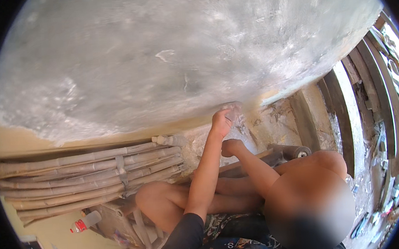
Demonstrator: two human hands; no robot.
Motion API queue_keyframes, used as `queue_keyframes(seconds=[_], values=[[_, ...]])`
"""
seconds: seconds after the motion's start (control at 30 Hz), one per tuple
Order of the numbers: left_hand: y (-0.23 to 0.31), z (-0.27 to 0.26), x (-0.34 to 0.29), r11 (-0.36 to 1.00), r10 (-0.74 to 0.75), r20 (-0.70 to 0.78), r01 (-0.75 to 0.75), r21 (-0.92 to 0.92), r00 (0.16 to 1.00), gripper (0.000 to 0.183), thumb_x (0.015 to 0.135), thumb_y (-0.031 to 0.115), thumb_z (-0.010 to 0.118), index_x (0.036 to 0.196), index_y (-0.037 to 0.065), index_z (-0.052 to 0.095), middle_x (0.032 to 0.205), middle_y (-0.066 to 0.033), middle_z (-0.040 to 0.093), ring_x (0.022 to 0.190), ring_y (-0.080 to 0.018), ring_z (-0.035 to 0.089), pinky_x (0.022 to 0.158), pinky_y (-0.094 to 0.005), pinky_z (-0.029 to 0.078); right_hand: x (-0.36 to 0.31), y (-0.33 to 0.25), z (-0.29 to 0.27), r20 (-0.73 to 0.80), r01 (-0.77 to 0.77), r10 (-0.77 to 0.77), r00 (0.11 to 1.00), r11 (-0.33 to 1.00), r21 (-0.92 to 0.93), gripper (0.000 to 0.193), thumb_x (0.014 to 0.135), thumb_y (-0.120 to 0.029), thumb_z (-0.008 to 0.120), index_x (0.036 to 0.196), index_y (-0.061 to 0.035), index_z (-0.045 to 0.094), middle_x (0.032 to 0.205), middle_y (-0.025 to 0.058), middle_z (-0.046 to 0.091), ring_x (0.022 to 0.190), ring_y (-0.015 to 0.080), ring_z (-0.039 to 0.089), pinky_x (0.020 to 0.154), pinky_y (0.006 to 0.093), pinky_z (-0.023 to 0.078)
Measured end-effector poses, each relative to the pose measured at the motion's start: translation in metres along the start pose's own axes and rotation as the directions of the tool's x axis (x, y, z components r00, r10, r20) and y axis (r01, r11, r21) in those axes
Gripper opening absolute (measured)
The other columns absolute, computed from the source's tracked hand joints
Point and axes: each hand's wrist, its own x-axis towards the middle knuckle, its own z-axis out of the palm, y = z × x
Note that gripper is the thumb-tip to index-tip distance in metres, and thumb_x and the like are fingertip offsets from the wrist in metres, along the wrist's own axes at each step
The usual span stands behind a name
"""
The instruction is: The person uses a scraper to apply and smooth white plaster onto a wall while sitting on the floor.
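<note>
Nearest to me, a seated person's black cloth sleeve (182,237) is cut off by the lower edge; a round blurred patch (310,204) hides the upper part of the right arm. Beyond lie two bare bent knees. The right hand (232,147) appears curled, but I cannot tell whether it holds anything. Just past it, the left hand (222,121) grips a small pinkish-brown object (235,107), its kind and outline lost in blur, at the lower edge of a broad grey, white-mottled wall (150,59); contact is hard to make out. To the left, a bundle of tan bamboo poles (74,171) lies above a clear plastic bottle with a red label (85,222). Far right, upright brown wooden planks (374,82) run out of view.
</note>
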Motion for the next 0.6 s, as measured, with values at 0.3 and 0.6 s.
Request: queue_keyframes(seconds=[0.3,0.6], values=[[0.146,0.042,-0.157,-0.427,-0.038,0.3,-0.287,0.858,0.953,0.023,0.075,0.023,0.055,0.086,0.006,0.067,0.086,-0.0181,0.064,0.079,-0.0294,0.063,0.07,-0.0351,0.048,-0.009,0.046,-0.01,-0.035,-0.034,0.032,0.999,0.998,-0.059,0.032,0.074,-0.015,0.047,0.097,-0.0039,0.066,0.109,0.0179,0.06,0.103,0.0319,0.057,0.086,0.0407,0.045],[0.161,-0.058,-0.183,-0.419,0.046,0.331,-0.283,0.863,0.943,0.024,0.065,0.016,0.059,0.084,0.002,0.065,0.079,-0.0204,0.063,0.072,-0.0326,0.062,0.067,-0.0373,0.047,-0.083,0.06,-0.093,-0.121,-0.155,0.174,0.977,0.976,0.154,0.031,0.068,-0.016,0.051,0.082,0.0083,0.064,0.086,0.0242,0.064,0.08,0.0346,0.063,0.069,0.0403,0.05]])
